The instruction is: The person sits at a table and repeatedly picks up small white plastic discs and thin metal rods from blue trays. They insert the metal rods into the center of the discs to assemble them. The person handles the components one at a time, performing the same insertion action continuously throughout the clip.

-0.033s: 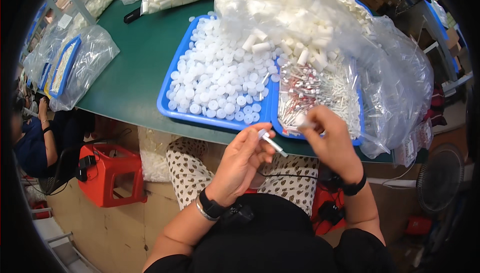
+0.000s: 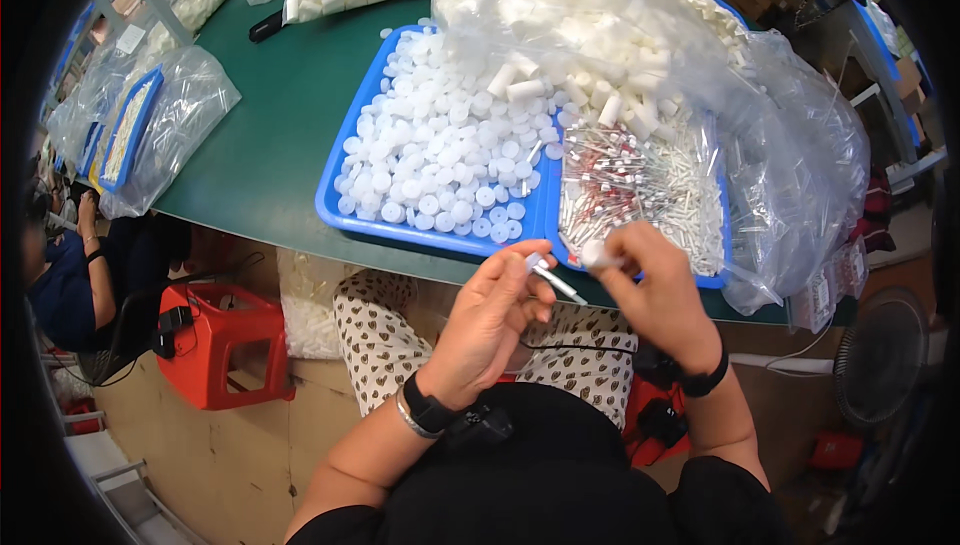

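Observation:
My left hand [image 2: 492, 307] is closed, its thumb and fingers pinching a slim white rod [image 2: 562, 284]. A translucent cap sits at the rod's upper end, between the fingertips, and the other end points down to the right. My right hand [image 2: 652, 283] is closed too, pinching a short white cylinder [image 2: 596, 253] just right of the rod and apart from it. Both hands are over the near edge of a blue tray [image 2: 420, 235]. Its left compartment holds many translucent round caps [image 2: 430, 145]; in the right one lie thin white and reddish rods [image 2: 640, 185].
Clear plastic bags of white cylinders [image 2: 560, 5] spread over the tray's far side and the green table [image 2: 255, 145]. A red stool [image 2: 225, 345] stands on the floor at left, near a seated person [image 2: 65, 285]. A fan [image 2: 880, 355] stands at lower right.
My right hand has shifted slightly, and the white cylinder in its fingers shows more fully. The rod in my left hand has moved a little to the right.

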A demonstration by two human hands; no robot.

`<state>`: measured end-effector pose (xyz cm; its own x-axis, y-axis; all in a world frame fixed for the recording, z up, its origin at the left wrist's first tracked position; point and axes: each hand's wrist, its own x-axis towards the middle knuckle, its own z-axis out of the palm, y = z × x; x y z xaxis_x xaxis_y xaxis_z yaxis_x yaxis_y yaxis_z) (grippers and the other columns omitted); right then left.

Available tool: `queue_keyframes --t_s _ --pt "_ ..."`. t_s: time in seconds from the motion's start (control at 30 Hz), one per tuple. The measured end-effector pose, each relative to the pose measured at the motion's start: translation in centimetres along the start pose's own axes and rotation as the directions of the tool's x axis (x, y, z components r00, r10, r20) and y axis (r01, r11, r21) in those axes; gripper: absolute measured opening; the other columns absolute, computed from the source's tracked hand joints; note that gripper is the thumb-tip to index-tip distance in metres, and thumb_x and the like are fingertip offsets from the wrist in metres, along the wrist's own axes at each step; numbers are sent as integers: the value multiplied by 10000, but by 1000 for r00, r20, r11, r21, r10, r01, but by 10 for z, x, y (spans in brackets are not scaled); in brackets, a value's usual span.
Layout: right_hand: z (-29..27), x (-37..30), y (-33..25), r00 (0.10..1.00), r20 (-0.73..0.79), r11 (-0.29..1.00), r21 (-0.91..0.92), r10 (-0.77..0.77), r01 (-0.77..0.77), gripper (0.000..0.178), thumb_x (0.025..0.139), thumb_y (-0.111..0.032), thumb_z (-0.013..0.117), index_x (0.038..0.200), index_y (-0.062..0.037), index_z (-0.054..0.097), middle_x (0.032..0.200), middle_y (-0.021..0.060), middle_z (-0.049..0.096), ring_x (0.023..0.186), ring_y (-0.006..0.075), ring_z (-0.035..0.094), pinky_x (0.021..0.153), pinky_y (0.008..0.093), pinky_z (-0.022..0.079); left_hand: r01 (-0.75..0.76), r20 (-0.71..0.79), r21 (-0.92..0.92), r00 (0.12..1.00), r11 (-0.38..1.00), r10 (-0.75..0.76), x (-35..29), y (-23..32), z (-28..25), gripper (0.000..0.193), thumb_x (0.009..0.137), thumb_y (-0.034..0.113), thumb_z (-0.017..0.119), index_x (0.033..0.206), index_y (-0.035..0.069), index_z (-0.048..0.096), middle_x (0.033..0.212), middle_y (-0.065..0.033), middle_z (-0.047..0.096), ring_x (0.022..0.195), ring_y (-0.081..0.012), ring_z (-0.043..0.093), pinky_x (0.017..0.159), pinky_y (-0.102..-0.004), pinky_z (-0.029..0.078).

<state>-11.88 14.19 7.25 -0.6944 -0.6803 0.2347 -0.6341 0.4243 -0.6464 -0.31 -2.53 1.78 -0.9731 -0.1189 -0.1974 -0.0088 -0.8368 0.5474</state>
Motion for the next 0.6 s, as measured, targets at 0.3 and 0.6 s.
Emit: queue_keyframes --t_s 0.3,0.6 --pt "19 -17 -9 992 67 980 163 108 -117 154 838 -1 696 940 -8 580 869 84 590 726 183 644 641 306 520 -128 -3 326 991 937 137 1 -24 2 277 1040 175 520 1253 16 598 1024 -33 601 828 -65 565 775 -234 497" --pt "9 -18 2 828 477 531 639 295 -557 100 988 -43 551 1033 34 506 968 104 634 872 122 666 767 265 572 11 12 389 1000 921 -17 4 -14 -3 323 1043 111 488 1331 -22 547 968 -50 642 878 -108 645 845 -253 547"
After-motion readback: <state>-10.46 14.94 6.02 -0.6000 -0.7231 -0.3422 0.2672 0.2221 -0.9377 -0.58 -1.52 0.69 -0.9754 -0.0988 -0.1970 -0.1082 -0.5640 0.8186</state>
